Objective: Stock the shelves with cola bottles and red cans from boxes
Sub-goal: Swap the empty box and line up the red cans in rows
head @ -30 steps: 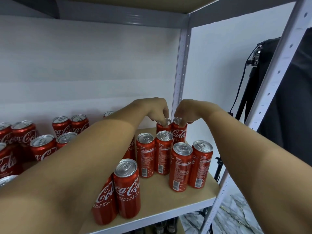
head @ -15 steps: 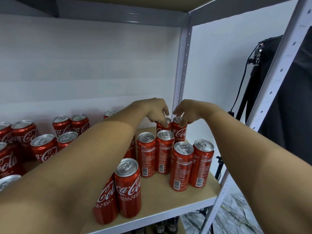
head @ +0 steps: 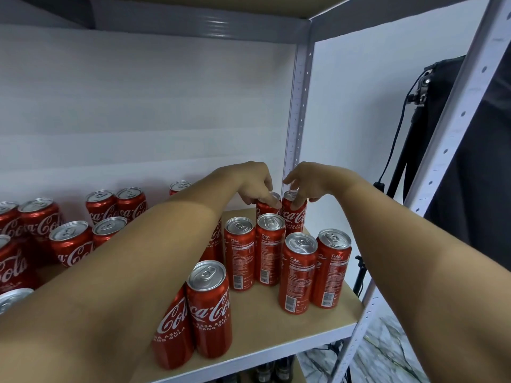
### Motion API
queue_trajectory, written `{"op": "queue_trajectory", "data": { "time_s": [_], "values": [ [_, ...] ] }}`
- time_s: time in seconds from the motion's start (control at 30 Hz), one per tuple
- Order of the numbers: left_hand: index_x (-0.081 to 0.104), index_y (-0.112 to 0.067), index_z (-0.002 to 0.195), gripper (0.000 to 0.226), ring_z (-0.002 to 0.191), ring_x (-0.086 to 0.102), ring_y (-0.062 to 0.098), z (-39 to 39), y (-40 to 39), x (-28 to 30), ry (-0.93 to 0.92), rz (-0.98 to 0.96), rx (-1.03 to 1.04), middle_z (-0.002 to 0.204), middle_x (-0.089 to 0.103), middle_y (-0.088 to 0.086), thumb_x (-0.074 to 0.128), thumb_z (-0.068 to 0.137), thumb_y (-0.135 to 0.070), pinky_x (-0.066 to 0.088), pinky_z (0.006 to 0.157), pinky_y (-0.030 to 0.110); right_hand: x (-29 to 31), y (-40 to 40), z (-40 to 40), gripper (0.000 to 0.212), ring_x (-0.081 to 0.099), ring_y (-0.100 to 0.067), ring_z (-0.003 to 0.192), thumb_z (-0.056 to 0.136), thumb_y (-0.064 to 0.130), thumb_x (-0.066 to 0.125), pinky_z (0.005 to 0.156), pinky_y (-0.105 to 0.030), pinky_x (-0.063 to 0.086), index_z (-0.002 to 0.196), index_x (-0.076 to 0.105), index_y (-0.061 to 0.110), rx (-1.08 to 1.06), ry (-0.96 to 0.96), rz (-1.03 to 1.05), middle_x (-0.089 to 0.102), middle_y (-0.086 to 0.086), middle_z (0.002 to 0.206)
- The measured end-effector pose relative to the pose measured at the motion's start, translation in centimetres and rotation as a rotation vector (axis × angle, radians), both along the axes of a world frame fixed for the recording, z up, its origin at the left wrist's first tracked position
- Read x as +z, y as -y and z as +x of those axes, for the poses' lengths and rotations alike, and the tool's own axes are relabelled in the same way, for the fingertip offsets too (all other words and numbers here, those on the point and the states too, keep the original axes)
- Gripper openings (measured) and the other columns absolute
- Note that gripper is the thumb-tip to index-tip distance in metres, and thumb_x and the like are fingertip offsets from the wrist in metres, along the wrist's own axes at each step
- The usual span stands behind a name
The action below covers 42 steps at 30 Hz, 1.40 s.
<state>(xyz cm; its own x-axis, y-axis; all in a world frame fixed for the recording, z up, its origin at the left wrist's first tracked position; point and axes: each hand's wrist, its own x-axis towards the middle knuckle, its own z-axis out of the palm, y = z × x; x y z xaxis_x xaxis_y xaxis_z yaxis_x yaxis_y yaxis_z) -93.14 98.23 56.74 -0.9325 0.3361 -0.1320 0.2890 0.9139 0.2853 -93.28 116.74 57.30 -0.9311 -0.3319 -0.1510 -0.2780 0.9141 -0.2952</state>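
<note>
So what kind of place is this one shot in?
Probably a staged stockroom or mock shop rather than a real store: a bare metal shelving unit holding red cans against a plain white wall, with a tripod and cable beside a dark backdrop.

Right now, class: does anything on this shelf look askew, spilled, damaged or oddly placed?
Nothing spilled or visibly dented. The red cans all stand upright, but labels face different ways. The left hand and right hand touch the two back cans' tops.

Glossy red metal cans [head: 297, 273] with brushed silvery tops stand below the hands on a matt, pale wood shelf board [head: 265, 331]; smooth grey painted metal upright [head: 297, 111] behind them.
</note>
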Motion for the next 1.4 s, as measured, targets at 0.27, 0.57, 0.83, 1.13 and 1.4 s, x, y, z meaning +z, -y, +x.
{"op": "queue_trajectory", "data": {
  "time_s": [0.27, 0.57, 0.83, 1.13, 1.4],
  "values": [
    [0.076, -0.013, 0.113, 0.049, 0.077, 0.077, 0.014, 0.0, -0.1, -0.2, -0.042, -0.020, -0.040, 0.100, 0.078, 0.001, 0.086, 0.079, -0.046, 0.064, 0.084, 0.036, -0.1, 0.0, -0.7, 0.057, 0.073, -0.028, 0.088, 0.077, 0.018, 0.087, 0.073, -0.038, 0.065, 0.128, 0.067, 0.004, -0.019, 0.010, 0.002, 0.070, -0.011, 0.115],
    [0.076, -0.014, 0.117, 0.051, 0.090, 0.074, 0.016, -1.1, 0.5, -0.3, -0.103, -0.097, -0.041, 0.108, 0.077, 0.001, 0.082, 0.081, -0.050, 0.061, 0.087, 0.037, -1.1, 0.6, -3.0, 0.055, 0.073, -0.026, 0.090, 0.081, 0.022, 0.082, 0.071, -0.034, 0.064, 0.132, 0.065, 0.010, 0.052, -0.069, 0.051, 0.069, -0.010, 0.122],
    [0.075, -0.013, 0.120, 0.051, 0.098, 0.070, 0.021, -3.2, 1.9, -0.7, -0.134, -0.096, 0.014, 0.114, 0.075, 0.004, 0.081, 0.083, -0.047, 0.060, 0.090, 0.041, -1.9, 2.2, -5.9, 0.055, 0.065, -0.029, 0.109, 0.083, 0.029, 0.079, 0.090, -0.038, 0.056, 0.133, 0.065, 0.013, 0.102, -0.180, 0.075, 0.068, -0.009, 0.126],
    [0.072, -0.014, 0.125, 0.047, 0.105, 0.068, 0.022, -5.3, 2.6, -0.8, -0.123, -0.058, 0.078, 0.121, 0.072, 0.004, 0.080, 0.087, -0.038, 0.057, 0.094, 0.043, -2.2, 3.3, -8.8, 0.054, 0.064, -0.028, 0.113, 0.086, 0.028, 0.077, 0.090, -0.034, 0.051, 0.135, 0.063, 0.010, 0.123, -0.202, 0.060, 0.068, -0.010, 0.128],
    [0.069, -0.018, 0.131, 0.049, 0.114, 0.063, 0.022, -6.0, 3.1, -0.6, -0.113, -0.062, 0.058, 0.129, 0.069, 0.002, 0.080, 0.087, -0.035, 0.054, 0.095, 0.039, -2.4, 3.8, -9.9, 0.053, 0.067, -0.027, 0.105, 0.085, 0.027, 0.077, 0.085, -0.033, 0.055, 0.135, 0.063, 0.012, 0.131, -0.190, 0.056, 0.069, -0.010, 0.125]
  ]
}}
